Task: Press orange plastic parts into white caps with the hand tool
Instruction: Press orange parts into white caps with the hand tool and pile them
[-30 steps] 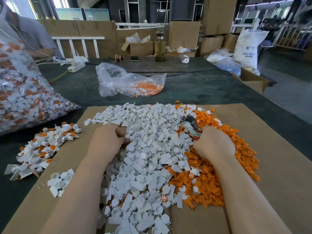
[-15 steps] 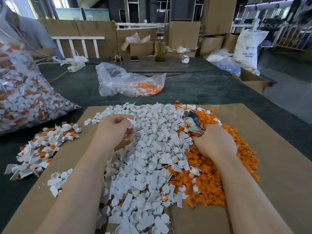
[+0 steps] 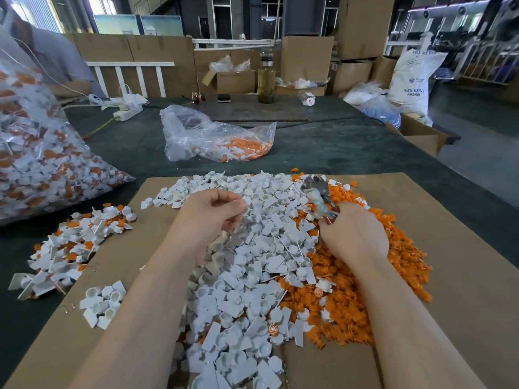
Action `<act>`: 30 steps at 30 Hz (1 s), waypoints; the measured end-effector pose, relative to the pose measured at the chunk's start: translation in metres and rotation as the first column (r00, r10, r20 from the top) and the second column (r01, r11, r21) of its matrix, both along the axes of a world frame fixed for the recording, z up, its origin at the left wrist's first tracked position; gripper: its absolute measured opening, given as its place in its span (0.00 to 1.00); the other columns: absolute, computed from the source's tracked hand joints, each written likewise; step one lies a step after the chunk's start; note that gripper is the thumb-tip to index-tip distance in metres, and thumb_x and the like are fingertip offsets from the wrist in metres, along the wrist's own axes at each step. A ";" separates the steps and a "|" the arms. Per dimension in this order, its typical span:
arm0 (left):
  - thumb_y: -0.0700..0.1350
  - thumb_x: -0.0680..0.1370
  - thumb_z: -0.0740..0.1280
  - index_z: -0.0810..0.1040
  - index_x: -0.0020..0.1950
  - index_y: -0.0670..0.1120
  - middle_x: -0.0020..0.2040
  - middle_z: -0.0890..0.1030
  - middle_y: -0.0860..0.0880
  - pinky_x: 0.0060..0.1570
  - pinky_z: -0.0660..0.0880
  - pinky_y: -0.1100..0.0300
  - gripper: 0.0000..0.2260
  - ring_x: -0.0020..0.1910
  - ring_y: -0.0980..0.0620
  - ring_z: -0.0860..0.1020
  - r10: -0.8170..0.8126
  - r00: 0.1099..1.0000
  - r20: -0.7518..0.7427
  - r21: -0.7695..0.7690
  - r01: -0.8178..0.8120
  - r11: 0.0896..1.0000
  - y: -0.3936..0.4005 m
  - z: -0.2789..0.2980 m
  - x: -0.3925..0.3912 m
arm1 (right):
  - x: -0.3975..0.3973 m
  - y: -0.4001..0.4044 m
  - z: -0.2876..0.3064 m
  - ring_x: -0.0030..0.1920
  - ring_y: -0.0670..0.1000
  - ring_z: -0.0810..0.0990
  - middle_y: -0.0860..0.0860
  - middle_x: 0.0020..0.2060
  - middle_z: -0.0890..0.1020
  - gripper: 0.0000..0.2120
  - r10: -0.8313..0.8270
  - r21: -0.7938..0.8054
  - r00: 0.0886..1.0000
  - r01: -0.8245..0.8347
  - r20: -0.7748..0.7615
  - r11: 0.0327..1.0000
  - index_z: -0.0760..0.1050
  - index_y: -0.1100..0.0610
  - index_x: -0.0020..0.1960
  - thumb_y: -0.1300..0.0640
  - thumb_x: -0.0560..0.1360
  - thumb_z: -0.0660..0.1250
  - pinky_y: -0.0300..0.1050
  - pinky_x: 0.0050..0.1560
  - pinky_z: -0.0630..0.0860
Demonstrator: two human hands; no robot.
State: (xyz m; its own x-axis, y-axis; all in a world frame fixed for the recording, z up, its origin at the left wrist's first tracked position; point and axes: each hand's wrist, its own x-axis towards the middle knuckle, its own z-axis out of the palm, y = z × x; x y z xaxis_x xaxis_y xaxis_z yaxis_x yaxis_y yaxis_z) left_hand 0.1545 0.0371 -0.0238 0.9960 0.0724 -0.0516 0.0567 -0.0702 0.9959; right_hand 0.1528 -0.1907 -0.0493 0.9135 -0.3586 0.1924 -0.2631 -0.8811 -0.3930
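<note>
Meanwhile left hand [image 3: 209,217] pinches a glossy round white cap [image 3: 243,209].

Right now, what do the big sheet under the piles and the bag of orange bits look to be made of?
The sheet looks like brown cardboard: matte, flat, with a seam near the front. The bag looks like thin clear plastic film: glossy, crumpled, with the orange parts showing through it.

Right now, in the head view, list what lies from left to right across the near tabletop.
Pile of finished caps → left hand pinching a white cap → white caps heap → right hand holding hand tool → orange parts heap.
</note>
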 end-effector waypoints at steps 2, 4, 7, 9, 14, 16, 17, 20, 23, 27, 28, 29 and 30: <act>0.36 0.75 0.73 0.82 0.50 0.43 0.36 0.85 0.49 0.38 0.80 0.65 0.05 0.35 0.55 0.83 -0.007 1.000 -0.011 -0.086 0.006 0.996 -0.006 0.001 -0.001 | -0.001 0.000 0.004 0.31 0.47 0.74 0.47 0.33 0.76 0.10 0.062 0.127 0.994 -0.073 0.091 0.989 0.71 0.51 0.40 0.48 0.77 0.66 0.39 0.26 0.64; 0.35 0.75 0.72 0.82 0.50 0.42 0.37 0.85 0.47 0.40 0.81 0.63 0.06 0.37 0.53 0.84 -0.008 1.000 -0.015 -0.147 0.006 0.989 -0.014 0.003 -0.003 | -0.003 0.003 0.009 0.31 0.45 0.74 0.45 0.32 0.77 0.10 0.131 0.247 0.970 -0.181 0.203 0.952 0.72 0.50 0.39 0.50 0.76 0.68 0.39 0.27 0.64; 0.34 0.74 0.73 0.81 0.47 0.41 0.35 0.85 0.46 0.40 0.82 0.61 0.04 0.36 0.51 0.84 0.008 0.999 -0.031 -0.227 -0.015 0.974 -0.025 0.007 -0.007 | -0.009 0.014 0.016 0.34 0.45 0.77 0.43 0.35 0.79 0.03 0.220 0.394 0.917 -0.347 0.333 0.851 0.77 0.49 0.45 0.53 0.75 0.70 0.37 0.31 0.69; 0.34 0.74 0.73 0.81 0.45 0.42 0.36 0.85 0.47 0.41 0.82 0.61 0.04 0.37 0.51 0.84 0.034 0.999 -0.033 -0.254 -0.041 0.966 -0.030 0.008 -0.009 | -0.012 0.022 0.018 0.39 0.45 0.79 0.42 0.39 0.81 0.04 0.257 0.443 0.881 -0.429 0.397 0.787 0.79 0.49 0.48 0.56 0.75 0.71 0.38 0.35 0.74; 0.37 0.73 0.75 0.83 0.44 0.42 0.35 0.85 0.47 0.39 0.82 0.61 0.04 0.36 0.51 0.85 0.106 0.994 0.036 -0.192 -0.097 0.977 -0.038 0.009 -0.014 | -0.015 0.037 0.019 0.39 0.39 0.77 0.40 0.37 0.79 0.07 0.291 0.453 0.821 -0.527 0.492 0.719 0.76 0.46 0.48 0.56 0.75 0.71 0.32 0.36 0.70; 0.38 0.72 0.76 0.83 0.43 0.43 0.34 0.85 0.48 0.37 0.81 0.63 0.04 0.35 0.51 0.85 0.129 0.990 0.066 -0.158 -0.117 0.981 -0.041 0.009 -0.016 | -0.016 0.040 0.019 0.36 0.38 0.75 0.39 0.35 0.76 0.11 0.286 0.421 0.805 -0.533 0.520 0.734 0.72 0.43 0.44 0.55 0.74 0.72 0.30 0.35 0.67; 0.38 0.72 0.76 0.83 0.43 0.44 0.34 0.85 0.48 0.36 0.81 0.63 0.04 0.35 0.51 0.85 0.138 0.987 0.081 -0.139 -0.125 0.982 -0.043 0.010 -0.017 | -0.017 0.041 0.019 0.36 0.38 0.75 0.38 0.35 0.76 0.12 0.280 0.408 0.798 -0.533 0.534 0.741 0.71 0.42 0.44 0.55 0.74 0.72 0.30 0.36 0.67; 0.39 0.72 0.76 0.83 0.42 0.47 0.34 0.85 0.49 0.36 0.81 0.63 0.04 0.35 0.51 0.85 0.153 0.979 0.136 -0.077 -0.144 0.987 -0.047 0.011 -0.018 | -0.017 0.042 0.018 0.41 0.43 0.78 0.40 0.39 0.79 0.10 0.251 0.389 0.789 -0.518 0.560 0.762 0.72 0.46 0.47 0.55 0.73 0.73 0.44 0.43 0.77; 0.40 0.72 0.77 0.84 0.40 0.50 0.34 0.85 0.51 0.41 0.83 0.56 0.05 0.36 0.52 0.85 0.148 0.970 0.192 0.006 -0.152 0.988 -0.048 0.012 -0.020 | -0.017 0.041 0.017 0.41 0.43 0.79 0.41 0.39 0.79 0.10 0.234 0.381 0.777 -0.518 0.584 0.766 0.72 0.49 0.49 0.55 0.73 0.73 0.44 0.43 0.78; 0.44 0.71 0.77 0.84 0.36 0.56 0.33 0.85 0.56 0.44 0.83 0.52 0.08 0.36 0.56 0.84 0.134 0.958 0.255 0.107 -0.166 0.980 -0.051 0.012 -0.023 | -0.017 0.040 0.017 0.37 0.40 0.77 0.40 0.36 0.77 0.12 0.236 0.340 0.767 -0.508 0.596 0.792 0.70 0.47 0.46 0.55 0.72 0.74 0.34 0.36 0.72; 0.44 0.71 0.77 0.83 0.36 0.57 0.33 0.84 0.57 0.44 0.83 0.53 0.08 0.36 0.57 0.84 0.133 0.954 0.269 0.119 -0.170 0.978 -0.051 0.012 -0.024 | -0.017 0.041 0.017 0.35 0.38 0.76 0.39 0.34 0.75 0.13 0.236 0.328 0.766 -0.502 0.597 0.800 0.69 0.45 0.44 0.55 0.72 0.74 0.31 0.34 0.69; 0.45 0.72 0.77 0.83 0.36 0.58 0.34 0.84 0.57 0.44 0.83 0.54 0.08 0.36 0.57 0.84 0.132 0.951 0.280 0.130 -0.173 0.976 -0.051 0.012 -0.024 | -0.017 0.041 0.017 0.34 0.37 0.75 0.39 0.32 0.74 0.14 0.236 0.321 0.767 -0.498 0.596 0.805 0.68 0.44 0.43 0.55 0.72 0.74 0.30 0.32 0.67; 0.45 0.72 0.77 0.84 0.37 0.58 0.34 0.84 0.58 0.44 0.83 0.55 0.08 0.36 0.58 0.84 0.127 0.949 0.290 0.141 -0.174 0.975 -0.051 0.012 -0.024 | -0.017 0.041 0.018 0.34 0.37 0.74 0.39 0.31 0.73 0.15 0.239 0.320 0.769 -0.497 0.594 0.807 0.68 0.44 0.43 0.55 0.72 0.74 0.29 0.32 0.67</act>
